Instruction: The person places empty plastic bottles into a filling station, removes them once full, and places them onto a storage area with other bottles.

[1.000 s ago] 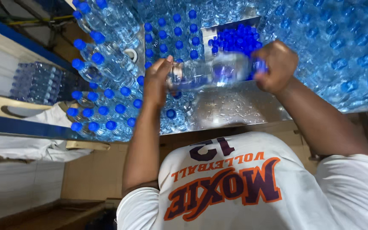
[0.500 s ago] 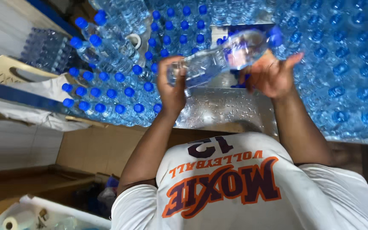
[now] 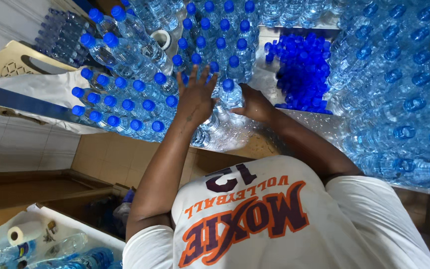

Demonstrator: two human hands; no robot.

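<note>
Left hand [image 3: 195, 97]: fingers spread, flat against capped water bottles [image 3: 125, 99]. Right hand [image 3: 255, 103]: closed round one blue-capped bottle [image 3: 231, 93]. Beyond it, loose blue caps [image 3: 302, 69].

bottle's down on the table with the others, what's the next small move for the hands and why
Probably let go with the right hand and nudge the capped bottle flush against the standing bottles. It stands upright on the wet metal table at the edge of that group, the right hand is wrapped around its side, and the left hand is spread open beside it, holding nothing.
</note>
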